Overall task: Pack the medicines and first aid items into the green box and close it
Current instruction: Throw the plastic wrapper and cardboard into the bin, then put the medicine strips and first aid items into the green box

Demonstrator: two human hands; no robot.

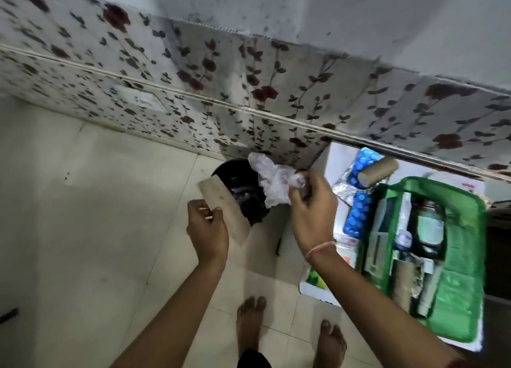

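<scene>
My left hand (pixel 206 226) grips a flat beige bandage strip (pixel 225 210) over a black bin (pixel 243 191) on the floor. My right hand (pixel 311 202) pinches a crumpled clear plastic wrapper (pixel 272 178) above the same bin. To the right, the green box (pixel 459 279) lies open on a white table (pixel 336 160), with bottles, tubes and packets inside. Beside it lie blue pill strips (pixel 358 215) and a brown bandage roll (pixel 377 173).
A floral-papered wall (pixel 249 97) runs behind the bin and table. Pale floor tiles (pixel 96 215) spread to the left. My bare feet (pixel 250 323) stand below the bin. A small dark object (pixel 278 245) sits on the floor by the table.
</scene>
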